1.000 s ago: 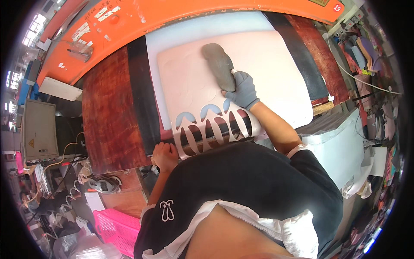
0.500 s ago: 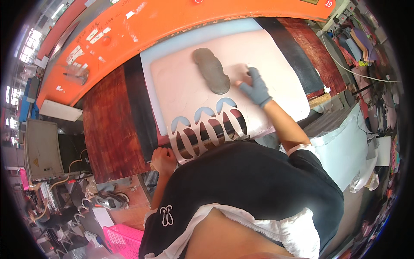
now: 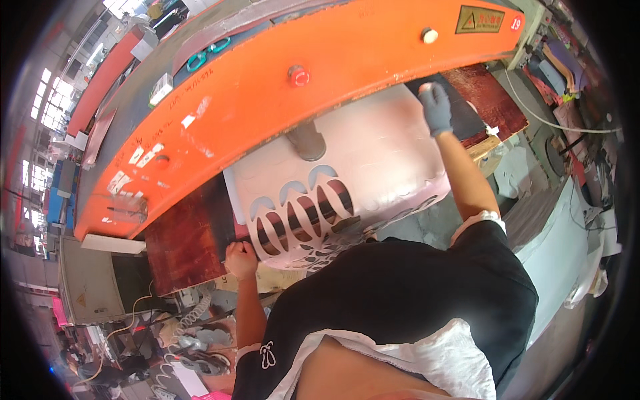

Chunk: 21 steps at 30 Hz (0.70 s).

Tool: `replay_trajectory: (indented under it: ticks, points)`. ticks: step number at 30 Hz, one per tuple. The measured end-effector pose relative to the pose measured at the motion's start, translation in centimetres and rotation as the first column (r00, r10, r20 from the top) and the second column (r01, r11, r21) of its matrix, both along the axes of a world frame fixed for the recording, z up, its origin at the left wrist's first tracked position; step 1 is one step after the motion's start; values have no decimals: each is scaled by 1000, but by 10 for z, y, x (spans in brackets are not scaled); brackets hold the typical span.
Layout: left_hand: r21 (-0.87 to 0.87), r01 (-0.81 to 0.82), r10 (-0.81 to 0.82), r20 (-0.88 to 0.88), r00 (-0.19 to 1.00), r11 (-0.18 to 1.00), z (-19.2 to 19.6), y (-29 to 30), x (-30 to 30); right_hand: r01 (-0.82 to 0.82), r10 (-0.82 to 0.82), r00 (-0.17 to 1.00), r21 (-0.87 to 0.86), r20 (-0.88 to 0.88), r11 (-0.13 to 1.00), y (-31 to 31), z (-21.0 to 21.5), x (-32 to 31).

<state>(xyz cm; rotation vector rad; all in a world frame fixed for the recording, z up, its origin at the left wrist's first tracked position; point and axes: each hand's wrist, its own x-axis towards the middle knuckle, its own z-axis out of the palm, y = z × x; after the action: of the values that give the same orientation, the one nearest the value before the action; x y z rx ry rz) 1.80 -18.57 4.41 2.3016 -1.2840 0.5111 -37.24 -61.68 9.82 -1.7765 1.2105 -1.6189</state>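
My right hand [image 3: 437, 110], in a grey glove with bare fingertips, is at the far right edge of a pale pink sheet [image 3: 387, 147]. Its fingers are curled, and whether they pinch the sheet is hidden. My left hand [image 3: 240, 260] is bare and closed at the table's front edge, beside the sheet's near left corner; anything inside it is hidden. A brown sole-shaped piece [image 3: 310, 143] lies on the sheet, its far end covered by an orange machine beam [image 3: 253, 87]. Several sole-shaped holes [image 3: 300, 217] run along the sheet's near left part, which hangs over the edge.
The beam carries a red button [image 3: 299, 76] and a pale knob [image 3: 430, 35]. Teal scissors [image 3: 208, 53] lie on top of it. A worn red-brown board [image 3: 180, 247] lies at the left. Large pale sheets [image 3: 553, 247] stand at the right, near a white cable [image 3: 567, 127].
My right hand has moved from beside the brown piece to the sheet's far right edge. The view has shifted, and the orange beam now hides much of the brown piece. My left hand stays by the table edge.
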Motion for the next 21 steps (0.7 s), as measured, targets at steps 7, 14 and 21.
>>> replay_trajectory:
  ticks: [7, 14, 21]
  points:
    - [17, -45, 45, -30, 999, 999, -2, -86, 77, -101, 87, 990, 126, 110, 987, -153, 67, -5]
    - [6, -25, 26, -47, 999, 1000, -2, -117, 114, 41, 106, 907, 337, -408, 941, -103, -17, -46]
    - [65, -75, 77, -25, 997, 995, -4, -115, 112, 103, -116, 638, -64, -761, 993, -89, -66, -61]
